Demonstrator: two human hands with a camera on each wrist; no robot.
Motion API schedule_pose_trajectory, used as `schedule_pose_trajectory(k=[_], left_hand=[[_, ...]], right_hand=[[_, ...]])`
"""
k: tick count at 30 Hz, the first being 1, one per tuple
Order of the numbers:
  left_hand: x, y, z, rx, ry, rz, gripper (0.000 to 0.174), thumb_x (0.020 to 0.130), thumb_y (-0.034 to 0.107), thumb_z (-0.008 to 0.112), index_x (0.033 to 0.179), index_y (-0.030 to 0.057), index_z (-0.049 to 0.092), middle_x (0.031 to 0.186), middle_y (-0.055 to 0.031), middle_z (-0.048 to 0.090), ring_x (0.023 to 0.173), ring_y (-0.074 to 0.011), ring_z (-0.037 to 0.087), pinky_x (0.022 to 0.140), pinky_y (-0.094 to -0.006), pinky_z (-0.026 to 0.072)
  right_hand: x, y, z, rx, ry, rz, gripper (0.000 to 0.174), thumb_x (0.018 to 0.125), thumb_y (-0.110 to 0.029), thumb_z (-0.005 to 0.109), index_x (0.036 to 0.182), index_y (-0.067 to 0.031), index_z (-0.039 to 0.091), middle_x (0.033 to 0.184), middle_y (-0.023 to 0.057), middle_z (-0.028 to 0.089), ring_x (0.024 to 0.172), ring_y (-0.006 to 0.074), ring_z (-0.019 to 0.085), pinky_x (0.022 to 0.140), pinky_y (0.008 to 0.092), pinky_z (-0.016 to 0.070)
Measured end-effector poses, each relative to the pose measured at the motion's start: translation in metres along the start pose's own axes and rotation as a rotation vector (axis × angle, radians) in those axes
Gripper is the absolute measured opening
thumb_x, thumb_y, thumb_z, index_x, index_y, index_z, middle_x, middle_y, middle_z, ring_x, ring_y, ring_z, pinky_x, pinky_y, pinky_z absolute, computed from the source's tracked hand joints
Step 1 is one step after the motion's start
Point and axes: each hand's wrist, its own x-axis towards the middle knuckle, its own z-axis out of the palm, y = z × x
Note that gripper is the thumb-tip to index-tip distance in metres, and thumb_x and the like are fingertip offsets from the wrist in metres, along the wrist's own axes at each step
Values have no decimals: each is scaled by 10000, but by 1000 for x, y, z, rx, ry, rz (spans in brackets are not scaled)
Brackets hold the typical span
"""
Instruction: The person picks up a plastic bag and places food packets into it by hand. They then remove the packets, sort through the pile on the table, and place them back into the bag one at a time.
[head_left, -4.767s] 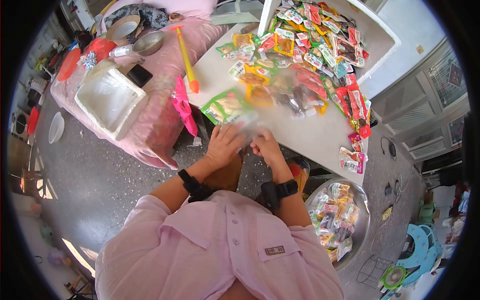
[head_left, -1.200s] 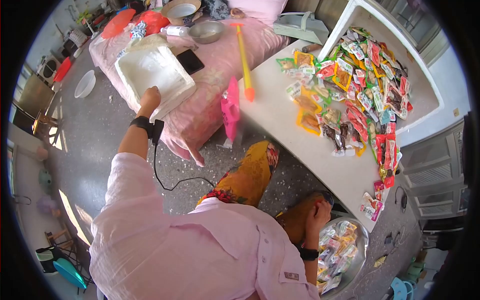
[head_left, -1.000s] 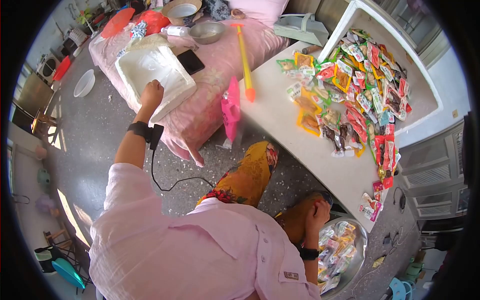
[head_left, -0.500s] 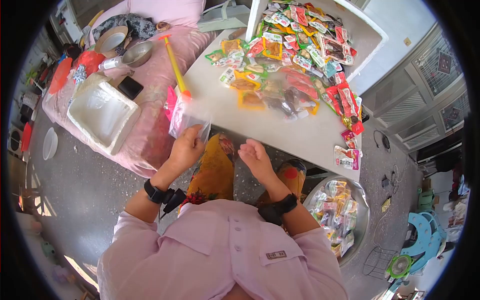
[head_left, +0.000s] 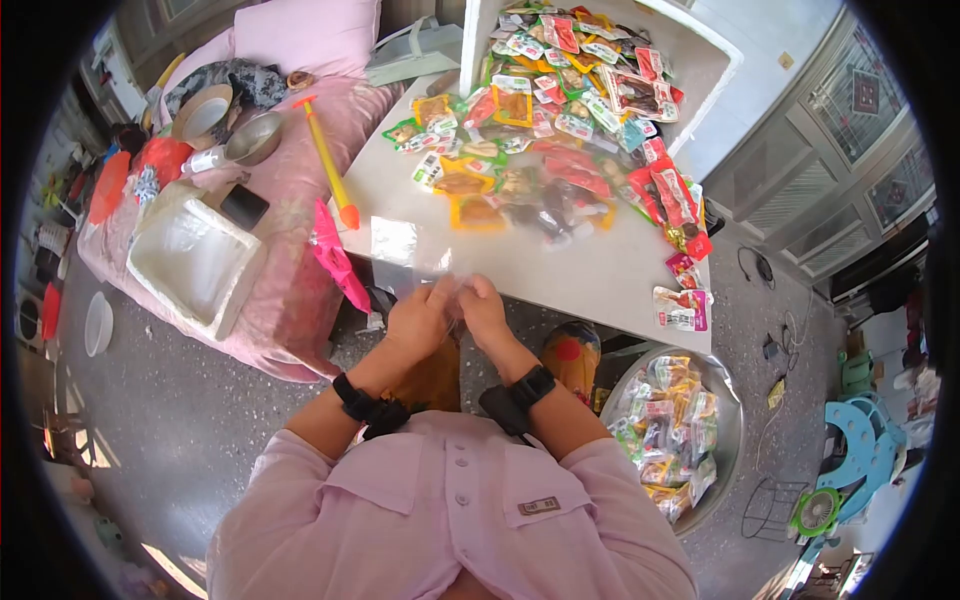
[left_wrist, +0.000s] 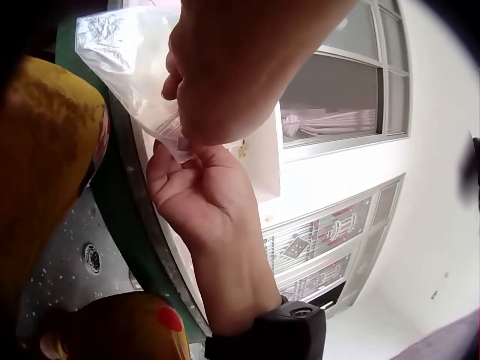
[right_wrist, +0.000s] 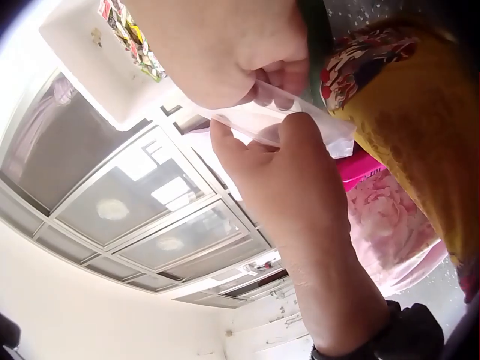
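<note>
In the head view a clear plastic bag (head_left: 410, 250) spreads above the front edge of the white table. My left hand (head_left: 420, 318) pinches its near edge. Beside it, nearly touching, my right hand (head_left: 483, 312) pinches the same edge with curled fingers. The left wrist view has the bag (left_wrist: 135, 67) hanging between both hands, my right hand (left_wrist: 210, 199) lying palm up with bent fingers. In the right wrist view the thin film (right_wrist: 330, 135) stretches between my left hand (right_wrist: 281, 157) and my right hand (right_wrist: 232, 52).
Packaged snacks (head_left: 560, 180) spill from a tipped white foam box (head_left: 690, 90) onto the table (head_left: 610, 300). A metal basin (head_left: 735, 430) of filled bags stands at right. On the pink bed are a foam box (head_left: 190, 260) and a phone (head_left: 243, 206); a pink bag (head_left: 335, 255) hangs nearby.
A green-edged packet in my hands earlier is gone from them. My left hand went to the foam box on the bed, then brought back a clear bag; my right hand left my knee and joined it.
</note>
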Motion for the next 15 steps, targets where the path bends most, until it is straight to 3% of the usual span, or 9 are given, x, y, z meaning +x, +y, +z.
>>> schedule_pose_trajectory(k=[2,5,8,11,15], left_hand=[[17,-2,-5,56,45,25,425,672,113,550,1081,45,457,775,-139,534,594,-310,545,509,-381,459],[47,-4,-15,83,140,108,400,651,55,506,1048,44,458,720,-123,523,541,-297,540,480,-364,456],[64,-14,5,66,35,51,374,644,56,495,1017,44,464,733,-134,528,576,-301,550,496,-373,458],[63,-7,28,-23,-78,-29,319,655,56,484,973,40,478,749,-153,534,632,-329,548,551,-403,457],[53,0,51,-114,-66,-29,193,676,72,475,866,36,478,727,-168,521,648,-356,530,566,-429,445]], right_hand=[[6,-4,-4,-27,-5,7,115,789,-59,483,884,4,499,753,56,543,662,113,527,590,229,440],[16,-11,-25,-307,27,-299,198,757,-92,539,920,12,493,796,84,549,699,144,537,598,237,439],[21,-36,-57,-630,205,-485,308,694,-125,609,945,9,492,863,120,542,784,221,538,653,279,438],[38,-49,-96,-1109,447,-897,367,639,-168,647,944,-22,505,905,136,527,888,279,503,710,346,420],[50,-53,-113,-1432,451,-716,327,643,-166,604,933,-44,514,931,133,521,945,290,474,731,410,399]])
